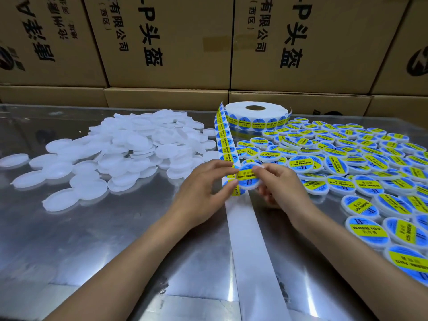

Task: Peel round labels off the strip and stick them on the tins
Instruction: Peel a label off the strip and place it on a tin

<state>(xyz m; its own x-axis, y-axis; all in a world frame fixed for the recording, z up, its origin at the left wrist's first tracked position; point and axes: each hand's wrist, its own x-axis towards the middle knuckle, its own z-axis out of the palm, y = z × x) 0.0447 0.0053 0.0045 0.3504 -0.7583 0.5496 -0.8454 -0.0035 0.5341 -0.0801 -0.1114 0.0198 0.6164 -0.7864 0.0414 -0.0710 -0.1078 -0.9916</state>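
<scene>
- Both hands meet at the middle of the shiny surface (115, 239), over the label strip (225, 144).
- The right hand (278, 184) grips a white tin (249, 179) by its rim, blue-and-yellow label up.
- The left hand (203, 188) pinches the strip at the tin's edge.
- Bare tins (120, 149) are heaped left; labelled tins (347, 158) spread right.
- The roll (256, 115) stands behind, before the boxes (166, 42).

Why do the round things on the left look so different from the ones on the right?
The left pile is plain white, with no labels; the right pile carries blue and yellow labels. The left pile is heaped up, overlapping; the right pile is spread out flatter. Both piles hold round white pieces and lie on the shiny metal table.
</scene>
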